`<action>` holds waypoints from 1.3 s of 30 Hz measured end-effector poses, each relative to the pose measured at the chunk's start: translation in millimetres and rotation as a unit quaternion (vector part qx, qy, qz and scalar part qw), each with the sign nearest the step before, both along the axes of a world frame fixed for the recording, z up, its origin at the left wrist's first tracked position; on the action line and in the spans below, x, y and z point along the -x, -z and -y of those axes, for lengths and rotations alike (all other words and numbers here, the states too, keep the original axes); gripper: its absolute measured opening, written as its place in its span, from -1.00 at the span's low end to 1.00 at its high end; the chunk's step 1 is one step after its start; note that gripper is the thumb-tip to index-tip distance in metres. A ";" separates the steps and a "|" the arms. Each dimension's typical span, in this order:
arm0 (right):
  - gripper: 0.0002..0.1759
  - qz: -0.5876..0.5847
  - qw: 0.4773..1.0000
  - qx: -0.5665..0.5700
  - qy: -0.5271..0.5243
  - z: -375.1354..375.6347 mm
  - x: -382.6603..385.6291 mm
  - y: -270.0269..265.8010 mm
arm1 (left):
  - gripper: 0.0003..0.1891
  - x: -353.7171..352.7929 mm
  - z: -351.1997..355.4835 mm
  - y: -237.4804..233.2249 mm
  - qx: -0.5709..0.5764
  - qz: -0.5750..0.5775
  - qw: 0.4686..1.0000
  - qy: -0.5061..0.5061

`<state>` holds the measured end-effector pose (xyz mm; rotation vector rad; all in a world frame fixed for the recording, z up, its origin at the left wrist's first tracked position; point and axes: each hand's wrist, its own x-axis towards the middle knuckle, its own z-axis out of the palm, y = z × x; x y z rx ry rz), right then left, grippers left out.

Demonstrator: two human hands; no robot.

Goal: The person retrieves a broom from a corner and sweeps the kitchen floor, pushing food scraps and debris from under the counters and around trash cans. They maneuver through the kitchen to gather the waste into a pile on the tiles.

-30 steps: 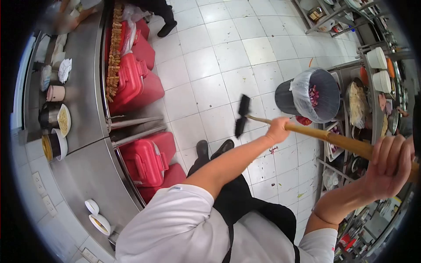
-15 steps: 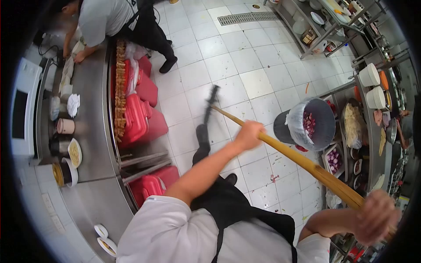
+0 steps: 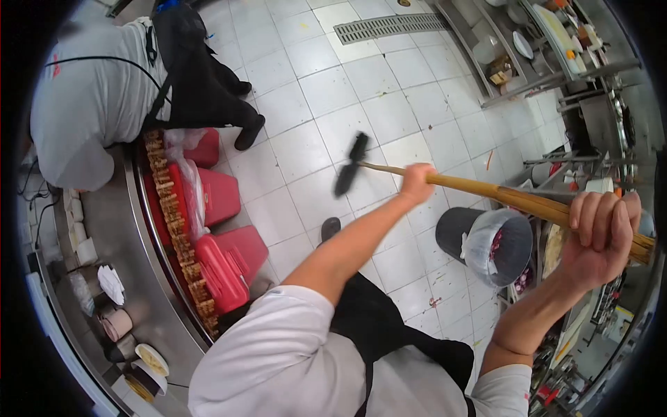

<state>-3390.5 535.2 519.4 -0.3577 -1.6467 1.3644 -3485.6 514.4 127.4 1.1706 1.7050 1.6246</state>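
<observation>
A broom with a long wooden handle (image 3: 479, 189) and a narrow black head (image 3: 353, 165) stretches across the view. Its head is blurred by motion, over the white floor tiles. My left hand (image 3: 418, 182) wraps round the handle partway down. Higher up, close to the handle's thick, frayed end, my right hand (image 3: 599, 233) is closed on it. Below the handle, to the right, stands a dark waste bin (image 3: 515, 260) lined with a pale bag, with reddish-purple scraps inside.
Several red bins (image 3: 244, 254) stand beneath the steel counter (image 3: 163, 278) at left, with skewered pieces (image 3: 170, 212) along its edge. A co-worker (image 3: 104, 90) leans over that counter. A floor drain (image 3: 392, 28) lies ahead. Shelving (image 3: 549, 90) holds dishes on the right.
The broom head has moved slightly right and turned. Both hands, still gripping, have risen in view, the right one most. My view has shifted, and the co-worker appears closer and more bent over.
</observation>
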 end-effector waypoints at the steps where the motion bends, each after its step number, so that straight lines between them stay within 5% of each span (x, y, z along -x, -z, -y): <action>1: -0.76 0.018 0.999 -0.026 -0.009 -10.4 12.7 -11.2 | -0.95 -3.9 -20.8 -6.2 0.003 0.034 0.998 0.044; 5: -0.77 0.065 0.992 -0.108 0.001 -20.6 40.6 -58.6 | -0.92 -14.0 -76.2 -48.2 -0.056 0.035 0.981 0.182; 8: -0.74 0.103 0.982 -0.158 -0.022 -40.7 -9.4 -124.2 | -0.91 -8.0 -95.6 -117.6 -0.090 0.045 0.969 0.227; 11: -0.66 0.079 0.954 -0.174 -0.229 -85.3 -11.3 -162.1 | -0.91 25.6 -127.3 -149.9 -0.097 -0.023 0.962 0.256; 13: -0.68 0.099 0.970 -0.170 -0.146 -109.2 -16.5 -150.7 | -0.91 69.4 -160.2 -146.9 -0.077 -0.075 0.958 0.265; 19: -0.66 -0.065 0.973 -0.180 -0.131 -271.9 84.1 -22.5 | -0.93 247.4 -281.7 -73.2 0.038 -0.192 0.957 0.214; 21: -0.68 -0.200 0.973 -0.106 -0.041 -318.2 147.1 13.7 | -0.93 329.8 -317.9 -71.8 0.053 -0.230 0.959 0.159; 28: -0.60 -0.049 0.991 0.041 -0.115 -445.1 393.9 56.9 | -0.87 608.4 -364.9 -40.1 0.073 -0.282 0.955 -0.054; 34: -0.64 -0.023 0.986 0.067 -0.150 -493.4 610.6 175.8 | -0.87 849.9 -384.6 39.0 0.157 -0.338 0.922 -0.104; 39: -0.74 0.063 0.966 0.215 -0.133 -516.4 803.8 284.7 | -0.90 1054.4 -378.9 134.2 0.280 -0.347 0.885 -0.132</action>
